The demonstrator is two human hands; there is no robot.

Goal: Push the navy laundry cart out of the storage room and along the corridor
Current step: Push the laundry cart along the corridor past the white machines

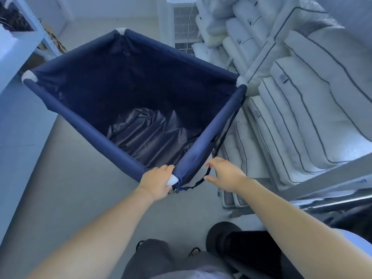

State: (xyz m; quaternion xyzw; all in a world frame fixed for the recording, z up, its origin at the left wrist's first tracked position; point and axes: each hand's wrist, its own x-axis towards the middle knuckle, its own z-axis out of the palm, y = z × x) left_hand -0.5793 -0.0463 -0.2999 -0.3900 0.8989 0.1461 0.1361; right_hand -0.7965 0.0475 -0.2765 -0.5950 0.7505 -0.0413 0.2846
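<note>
Head view: the near corner of the navy laundry cart was clasped by the left hand, while the right hand was held unclenched just beside a black strap. The cart was set cornerwise on the floor, its long axis running away leftward, with stacked white cushions seen close along its right.

head view: worn on the person's head | faces forward and steeply down | near, at arm's length above cart and floor | single view, nothing shared

No legible text, seemingly.
</note>
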